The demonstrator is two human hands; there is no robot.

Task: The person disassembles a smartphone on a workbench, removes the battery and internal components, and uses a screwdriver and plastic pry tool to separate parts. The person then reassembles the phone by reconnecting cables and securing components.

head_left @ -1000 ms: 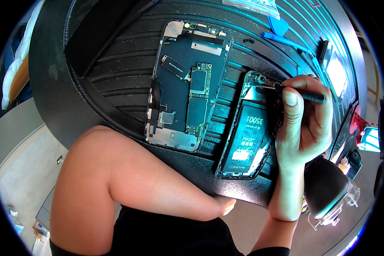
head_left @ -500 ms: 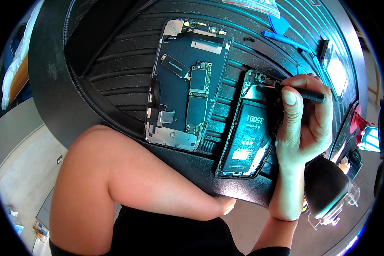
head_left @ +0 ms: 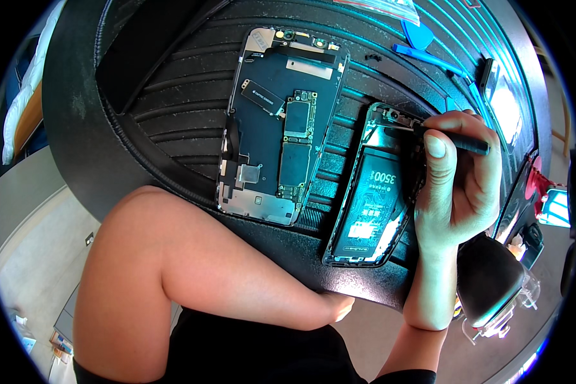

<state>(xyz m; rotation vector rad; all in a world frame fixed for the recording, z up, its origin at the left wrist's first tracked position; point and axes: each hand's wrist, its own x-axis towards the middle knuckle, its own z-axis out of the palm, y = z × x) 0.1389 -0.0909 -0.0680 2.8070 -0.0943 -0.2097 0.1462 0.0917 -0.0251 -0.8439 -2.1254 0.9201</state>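
Observation:
My right hand (head_left: 457, 176) is closed round the black handle of a small screwdriver (head_left: 457, 139), thumb pressed along it. The thin metal shaft points left, its tip at the upper end of an opened phone housing (head_left: 335, 246). A dark battery (head_left: 370, 198) lies in that housing. Left of it rests another phone part, a dark panel (head_left: 262, 137), with a circuit board (head_left: 296, 168) and a small black plate (head_left: 262, 97) on top. My left forearm bends across in front of the table; the left hand (head_left: 342, 307) is by its front edge, fingers mostly hidden.
On the ribbed black tabletop (head_left: 185, 121), a blue pick (head_left: 418, 36), a blue pry tool (head_left: 429, 61) and a clear plastic bag (head_left: 390, 8) lie at the back right. A dark flat object (head_left: 141, 51) is at the far left. A black object (head_left: 489, 275) stands by my right forearm.
My right hand and the screwdriver have shifted very slightly. The phone parts and the left arm look almost the same.

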